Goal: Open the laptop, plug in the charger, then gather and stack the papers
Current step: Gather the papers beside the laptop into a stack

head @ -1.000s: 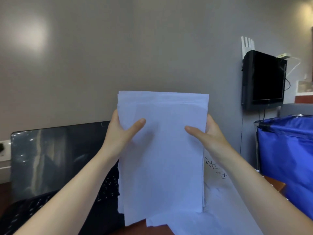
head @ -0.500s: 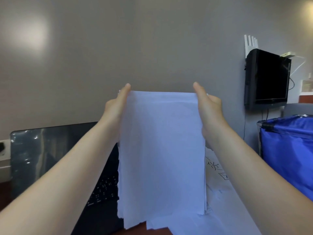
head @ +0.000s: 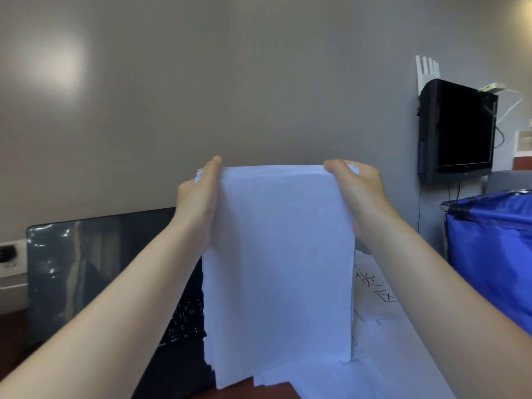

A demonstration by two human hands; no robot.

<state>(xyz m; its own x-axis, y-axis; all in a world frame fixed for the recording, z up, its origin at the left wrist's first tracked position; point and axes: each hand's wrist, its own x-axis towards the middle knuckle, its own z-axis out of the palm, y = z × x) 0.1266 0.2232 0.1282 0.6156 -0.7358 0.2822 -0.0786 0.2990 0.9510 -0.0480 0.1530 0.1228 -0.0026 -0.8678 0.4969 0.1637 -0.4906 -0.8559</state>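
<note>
A stack of white papers [head: 279, 269] stands upright on its lower edge in front of me. My left hand [head: 198, 200] holds its upper left side, with the thumb along the top corner. My right hand [head: 357, 191] holds the upper right side, fingers curled over the top edge. More white sheets [head: 383, 361] lie flat on the table below and to the right, one with handwriting. The black laptop [head: 95, 272] stands open at the left, its screen dark and its keyboard partly hidden by my left arm and the stack.
A wall socket [head: 8, 254] sits at the far left, behind the laptop. A blue fabric bin [head: 495, 254] stands at the right. A black monitor [head: 457, 131] hangs on the grey wall. A strip of brown tabletop [head: 241, 391] shows under the stack.
Both hands slid up from the middle of the stack's sides to its top corners. The stack's top edges now look more even, and the view shifted slightly.
</note>
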